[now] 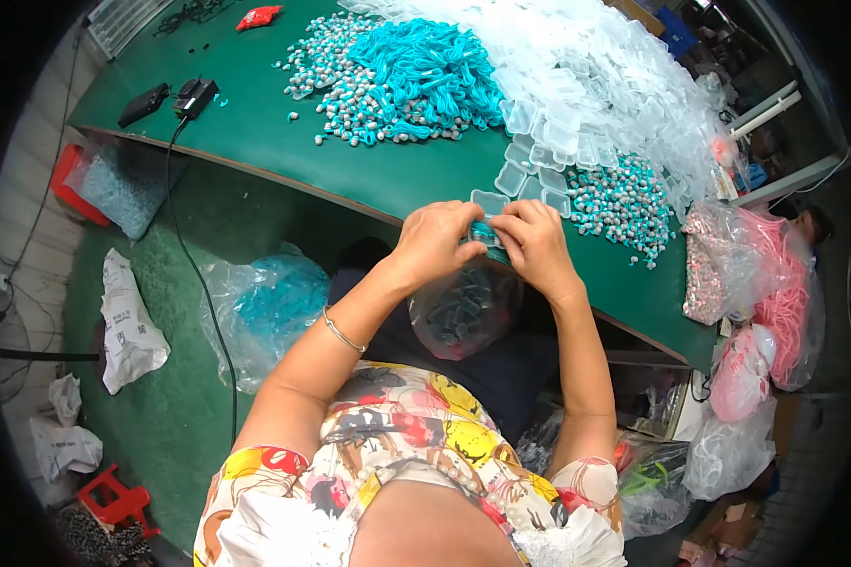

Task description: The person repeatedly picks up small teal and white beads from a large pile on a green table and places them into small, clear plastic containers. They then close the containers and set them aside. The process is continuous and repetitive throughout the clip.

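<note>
At the table's front edge, my left hand [435, 238] and my right hand [539, 244] hold a small clear plastic case [488, 201] between them. Its lid stands up, and a coil of teal cord [483, 232] shows inside. Fingers of both hands are bent around the case, the right ones pressing near the cord. Just beyond lie several more open clear cases [531, 168]. A heap of small teal-and-grey plugs [622, 203] is to the right of my right hand. Farther off sits a pile of bundled teal cords [425, 71], with loose plugs [345, 99] around it.
A large mound of clear cases [596, 66] covers the far right of the green table [255, 123]. A black adapter [195, 97] trails its cable over the left edge. Below the case hangs a clear bag [465, 312]. Pink cord bags [775, 293] hang at right.
</note>
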### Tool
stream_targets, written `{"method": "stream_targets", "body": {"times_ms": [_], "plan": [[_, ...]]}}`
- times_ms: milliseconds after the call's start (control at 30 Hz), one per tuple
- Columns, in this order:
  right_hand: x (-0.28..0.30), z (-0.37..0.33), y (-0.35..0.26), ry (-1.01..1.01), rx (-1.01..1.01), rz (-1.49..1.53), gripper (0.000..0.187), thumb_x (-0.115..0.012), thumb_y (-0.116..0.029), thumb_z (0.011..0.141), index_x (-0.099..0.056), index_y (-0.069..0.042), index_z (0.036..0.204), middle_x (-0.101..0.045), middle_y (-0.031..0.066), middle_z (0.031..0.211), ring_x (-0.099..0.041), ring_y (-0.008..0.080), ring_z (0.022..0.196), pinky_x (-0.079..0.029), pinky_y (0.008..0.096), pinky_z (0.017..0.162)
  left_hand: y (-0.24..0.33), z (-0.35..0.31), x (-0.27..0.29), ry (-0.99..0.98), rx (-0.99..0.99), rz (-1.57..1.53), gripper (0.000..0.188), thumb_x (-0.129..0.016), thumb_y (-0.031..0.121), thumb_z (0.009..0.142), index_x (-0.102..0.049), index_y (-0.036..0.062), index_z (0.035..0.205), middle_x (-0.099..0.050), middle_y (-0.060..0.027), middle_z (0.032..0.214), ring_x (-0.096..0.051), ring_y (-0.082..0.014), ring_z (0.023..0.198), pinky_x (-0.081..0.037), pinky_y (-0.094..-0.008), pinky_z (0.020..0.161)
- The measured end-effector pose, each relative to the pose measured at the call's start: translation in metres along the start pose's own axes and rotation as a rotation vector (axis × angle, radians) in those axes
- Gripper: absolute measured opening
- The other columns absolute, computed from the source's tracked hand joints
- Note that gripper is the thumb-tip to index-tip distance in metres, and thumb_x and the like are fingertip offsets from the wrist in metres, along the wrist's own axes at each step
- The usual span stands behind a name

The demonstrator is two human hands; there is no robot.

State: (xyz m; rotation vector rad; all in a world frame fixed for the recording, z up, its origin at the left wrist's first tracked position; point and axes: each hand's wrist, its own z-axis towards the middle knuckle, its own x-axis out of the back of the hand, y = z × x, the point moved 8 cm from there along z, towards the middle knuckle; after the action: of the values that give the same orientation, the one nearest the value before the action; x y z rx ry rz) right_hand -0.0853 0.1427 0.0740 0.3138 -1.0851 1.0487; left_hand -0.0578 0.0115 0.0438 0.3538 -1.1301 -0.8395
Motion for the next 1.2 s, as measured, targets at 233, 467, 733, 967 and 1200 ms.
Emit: {"method": "stream_targets", "body": {"times_ms": [233,467,733,967,1200], "plan": [[0.001,0.019,0.019,0.064,-0.057,-0.211,0.023,-0.072,-0.010,0.080,-0.071,-0.014,0.103,-0.062,0.0033,0.102,-0.056,0.0257,0.103,-0.035,0.0464,0.091,0.001,0.001,0.000,-0.039,0.053,0.008,0.036,-0.082,0.021,0.074,-0.063,0.0076,0.102,-0.066,-0.0084,0.081,-0.066,-0.0307,0.081,-0.050,-0.0427,0.069],[-0.018,0.012,0.032,0.009,-0.091,-0.142,0.025,-0.075,-0.008,0.075,-0.070,-0.015,0.099,-0.061,0.0026,0.105,-0.054,0.0244,0.109,-0.033,0.0486,0.095,-0.002,0.004,-0.002,-0.049,0.075,-0.003,0.045,-0.082,0.021,0.074,-0.059,0.0070,0.110,-0.064,-0.0066,0.077,-0.066,-0.0298,0.079,-0.050,-0.0426,0.068],[-0.010,0.013,0.027,0.010,-0.136,-0.262,0.027,-0.078,-0.018,0.075,-0.070,-0.014,0.101,-0.061,0.0036,0.101,-0.054,0.0252,0.105,-0.032,0.0494,0.094,-0.003,0.002,-0.003,-0.013,0.030,-0.007,0.042,-0.082,0.020,0.075,-0.059,0.0074,0.108,-0.059,-0.0045,0.070,-0.062,-0.0259,0.068,-0.047,-0.0402,0.060],[-0.007,0.019,0.028,-0.014,-0.139,-0.319,0.029,-0.079,-0.024,0.074,-0.070,-0.014,0.100,-0.063,0.0043,0.097,-0.057,0.0259,0.101,-0.032,0.0506,0.093,-0.003,0.003,-0.003,-0.025,0.032,-0.013,0.035,-0.081,0.021,0.075,-0.063,0.0074,0.102,-0.060,-0.0048,0.071,-0.063,-0.0261,0.069,-0.048,-0.0399,0.061],[-0.012,0.018,0.034,-0.036,-0.150,-0.286,0.030,-0.079,-0.024,0.075,-0.069,-0.015,0.102,-0.068,0.0037,0.097,-0.057,0.0251,0.103,-0.031,0.0509,0.095,-0.004,0.002,-0.003,-0.024,0.023,-0.011,0.035,-0.080,0.022,0.075,-0.063,0.0082,0.102,-0.061,-0.0051,0.072,-0.064,-0.0260,0.069,-0.048,-0.0400,0.062]]}}
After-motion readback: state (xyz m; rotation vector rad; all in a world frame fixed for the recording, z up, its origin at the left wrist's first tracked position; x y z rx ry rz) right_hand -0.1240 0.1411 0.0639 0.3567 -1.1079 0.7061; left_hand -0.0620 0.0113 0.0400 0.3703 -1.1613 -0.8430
